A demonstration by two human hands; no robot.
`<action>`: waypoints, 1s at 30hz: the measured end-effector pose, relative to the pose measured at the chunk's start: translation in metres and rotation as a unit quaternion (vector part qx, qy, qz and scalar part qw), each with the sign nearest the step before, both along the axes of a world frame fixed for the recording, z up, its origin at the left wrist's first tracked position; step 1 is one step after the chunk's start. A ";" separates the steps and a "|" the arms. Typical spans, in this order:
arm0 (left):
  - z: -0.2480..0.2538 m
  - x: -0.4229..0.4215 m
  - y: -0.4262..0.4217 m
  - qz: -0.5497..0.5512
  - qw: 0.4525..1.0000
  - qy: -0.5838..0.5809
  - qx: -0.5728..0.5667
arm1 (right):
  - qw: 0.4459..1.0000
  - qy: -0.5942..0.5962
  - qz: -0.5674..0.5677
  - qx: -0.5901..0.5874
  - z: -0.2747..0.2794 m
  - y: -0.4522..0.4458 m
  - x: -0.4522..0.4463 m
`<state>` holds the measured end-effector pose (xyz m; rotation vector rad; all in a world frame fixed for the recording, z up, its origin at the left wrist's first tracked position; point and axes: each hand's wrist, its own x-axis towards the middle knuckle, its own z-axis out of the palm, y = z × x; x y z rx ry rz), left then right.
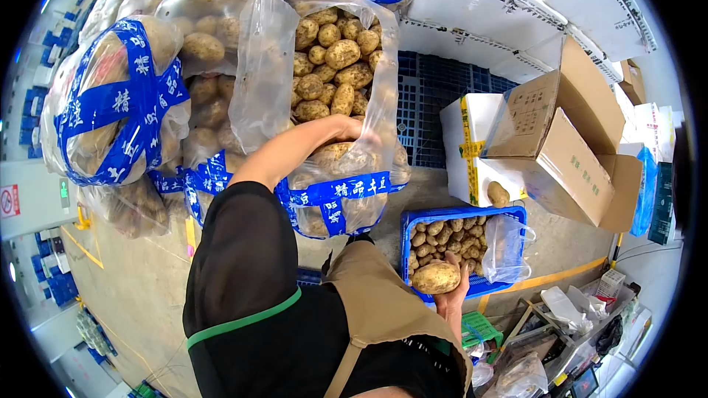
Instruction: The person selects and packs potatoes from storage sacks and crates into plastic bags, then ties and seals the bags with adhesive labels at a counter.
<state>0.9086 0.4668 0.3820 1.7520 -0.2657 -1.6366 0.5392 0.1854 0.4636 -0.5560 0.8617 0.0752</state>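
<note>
My left hand [360, 131] reaches into an open clear plastic bag [262, 66] full of loose potatoes [324, 72]. Film covers its fingers, so their grip is hidden. Blue printed tape [343, 190] wraps the bag's near side. In my right hand [451, 292] lies one large potato [434, 278], held over the near edge of a blue crate [405, 250]. Many smaller potatoes [435, 234] fill that crate, and a clear plastic bag [505, 247] hangs over its right side.
Taped potato bags [122, 103] are piled on the left. White boxes [472, 18] stand behind a dark blue pallet [428, 114]. A single potato [498, 194] rests on a yellow-taped white box [459, 155], beside an open cardboard box [575, 169]. A green basket [478, 329] sits at lower right.
</note>
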 end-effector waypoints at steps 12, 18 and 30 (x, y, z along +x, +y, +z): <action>-0.011 -0.001 0.019 0.094 0.992 0.027 -0.085 | 1.000 0.009 -0.002 -0.006 -0.001 0.001 -0.015; 0.028 0.026 0.046 0.207 0.968 0.088 -0.111 | 1.000 0.009 -0.003 -0.029 0.006 -0.011 -0.025; 0.100 0.006 0.117 -0.039 0.970 -0.225 0.086 | 0.999 -0.009 0.001 0.041 -0.030 -0.019 -0.034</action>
